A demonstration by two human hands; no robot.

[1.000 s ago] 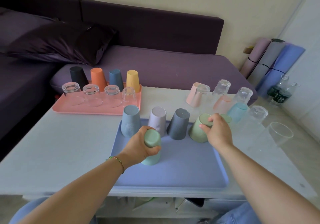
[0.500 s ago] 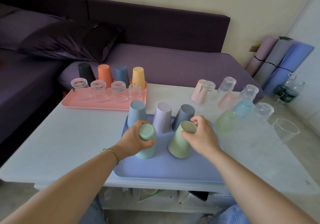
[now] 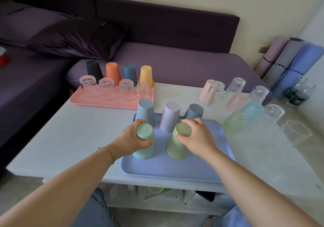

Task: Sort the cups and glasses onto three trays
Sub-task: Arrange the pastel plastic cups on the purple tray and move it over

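On the near blue tray [image 3: 175, 171], the left hand [image 3: 129, 140] is gripping an upturned mint cup [image 3: 145, 132] and the right hand [image 3: 199, 137] is clutching an upturned green cup [image 3: 177, 147], partly hiding a grey cup [image 3: 195, 110] behind. Far right, clear glasses [image 3: 273, 112] are blending into the pale table [image 3: 78, 139].

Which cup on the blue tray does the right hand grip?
The ribbed yellow-green cup, front right; the left hand holds the mint cup beside it.
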